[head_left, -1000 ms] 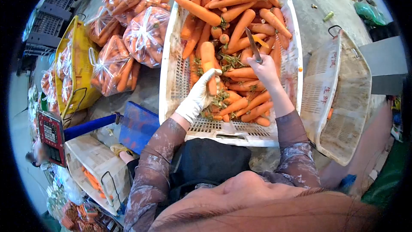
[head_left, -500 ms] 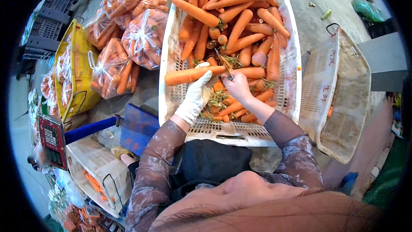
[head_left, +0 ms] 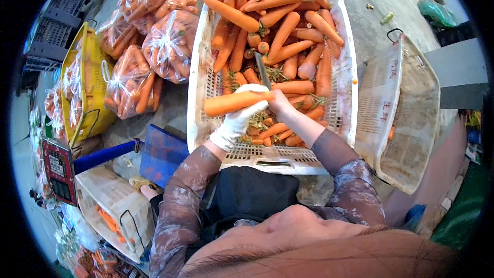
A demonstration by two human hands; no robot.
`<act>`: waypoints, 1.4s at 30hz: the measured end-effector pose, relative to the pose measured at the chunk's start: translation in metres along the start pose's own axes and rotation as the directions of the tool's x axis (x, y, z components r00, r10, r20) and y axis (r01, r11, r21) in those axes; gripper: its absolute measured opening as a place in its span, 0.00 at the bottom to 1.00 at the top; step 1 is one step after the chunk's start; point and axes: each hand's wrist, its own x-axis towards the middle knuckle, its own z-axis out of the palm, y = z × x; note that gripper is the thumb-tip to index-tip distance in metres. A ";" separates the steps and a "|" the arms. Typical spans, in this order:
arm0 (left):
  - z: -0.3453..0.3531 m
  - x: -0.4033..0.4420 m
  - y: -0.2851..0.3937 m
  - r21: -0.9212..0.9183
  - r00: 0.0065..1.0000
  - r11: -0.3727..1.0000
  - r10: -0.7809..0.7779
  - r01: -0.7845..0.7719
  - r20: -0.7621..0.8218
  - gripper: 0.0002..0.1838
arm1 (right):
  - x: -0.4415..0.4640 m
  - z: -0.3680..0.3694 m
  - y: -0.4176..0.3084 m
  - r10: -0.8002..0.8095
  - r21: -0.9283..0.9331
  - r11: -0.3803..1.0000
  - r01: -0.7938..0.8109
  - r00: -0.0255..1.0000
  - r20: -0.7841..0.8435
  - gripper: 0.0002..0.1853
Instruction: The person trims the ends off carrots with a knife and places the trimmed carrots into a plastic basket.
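My left hand (head_left: 232, 127), in a white glove, is closed around a large carrot (head_left: 226, 104) that lies sideways above the crate. A knife (head_left: 263, 72) is gripped in my bare right hand (head_left: 280, 105), its blade pointing up and away from me. The right fingers are close to the carrot's right end and partly hidden behind it. Below both hands, a white plastic crate (head_left: 192, 118) is full of loose carrots (head_left: 284, 36). Small cut pieces and green stem ends (head_left: 257, 121) lie in its near part.
Knotted clear bags of carrots (head_left: 170, 46) are piled left of the crate, near a yellow basket (head_left: 95, 82). A scale with a red display (head_left: 59, 170) and blue platform (head_left: 162, 154) stands lower left. White crates stand at right (head_left: 411, 123) and lower left (head_left: 110, 195).
The carrot and my left hand have moved slightly down toward me. My right hand has turned, and the knife blade now shows more plainly, pointing upward.
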 end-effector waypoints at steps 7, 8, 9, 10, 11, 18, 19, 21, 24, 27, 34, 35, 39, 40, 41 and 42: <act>-0.012 0.010 -0.017 -0.444 0.970 0.890 -0.190 0.107 -0.148 0.12 | 0.015 -0.068 -0.049 -0.712 -0.748 0.571 0.337 0.657 -0.247 0.18; -0.013 0.010 -0.006 -0.433 0.947 0.886 -0.265 0.164 -0.182 0.11 | 0.008 -0.088 -0.069 -0.861 -0.921 0.352 0.165 0.444 -0.249 0.17; -0.017 0.012 -0.013 -0.419 0.937 0.886 -0.295 0.197 -0.184 0.11 | -0.007 -0.096 -0.096 -0.912 -0.950 0.310 0.027 0.289 -0.290 0.13; -0.019 0.013 -0.021 -0.404 0.925 0.884 -0.331 0.234 -0.188 0.11 | -0.007 -0.119 -0.116 -0.940 -0.966 0.235 -0.109 0.229 -0.254 0.13; -0.017 0.013 -0.022 -0.410 0.924 0.881 -0.335 0.237 -0.186 0.11 | -0.002 -0.138 -0.129 -0.927 -0.939 0.271 -0.213 0.205 -0.314 0.15; -0.016 0.015 -0.022 -0.408 0.956 0.878 -0.291 0.248 -0.044 0.14 | 0.019 -0.160 -0.164 -0.683 -0.908 0.158 -0.389 0.621 -0.385 0.13; -0.017 0.017 -0.023 -0.445 0.949 0.855 -0.314 0.267 -0.032 0.15 | 0.013 -0.159 -0.159 -0.658 -0.931 0.224 -0.289 0.659 -0.364 0.16; -0.017 0.018 -0.023 -0.481 0.941 0.831 -0.336 0.280 -0.032 0.16 | 0.027 -0.180 -0.138 -0.586 -0.853 0.522 0.012 0.732 -0.348 0.17; -0.016 0.023 -0.022 -0.697 0.937 0.665 -0.350 0.267 0.024 0.27 | -0.035 -0.141 -0.105 -0.456 -0.330 0.874 0.357 0.836 -0.304 0.11; -0.017 0.023 -0.027 -0.819 0.925 0.498 -0.367 0.286 0.100 0.31 | -0.071 -0.102 -0.049 -0.330 0.026 0.940 0.340 0.926 -0.181 0.09; -0.015 -0.003 0.001 -0.892 0.903 0.323 -0.392 0.316 0.177 0.31 | -0.107 -0.003 0.007 -0.566 -0.388 0.623 0.679 0.734 0.375 0.13; -0.016 -0.012 0.009 -0.915 0.939 0.316 -0.311 0.251 0.150 0.31 | -0.122 -0.005 -0.006 -0.258 -0.340 0.867 0.364 0.912 0.319 0.10; -0.012 -0.056 0.060 -0.742 0.951 0.669 -0.257 0.048 -0.171 0.31 | -0.101 -0.014 -0.002 -0.817 -0.625 0.436 0.647 0.576 0.027 0.15; -0.010 -0.065 0.078 -0.563 0.964 0.827 -0.160 0.013 -0.212 0.34 | -0.114 -0.011 -0.015 -0.864 -0.755 0.299 0.584 0.501 0.045 0.16; -0.008 -0.073 0.096 -0.352 0.966 0.935 -0.061 -0.033 -0.250 0.37 | -0.126 -0.009 -0.027 -0.886 -0.795 0.209 0.570 0.455 0.093 0.15; -0.011 -0.078 0.101 -0.168 0.973 0.985 -0.017 -0.023 -0.230 0.42 | -0.136 -0.006 -0.036 -0.902 -0.828 0.125 0.546 0.410 0.134 0.14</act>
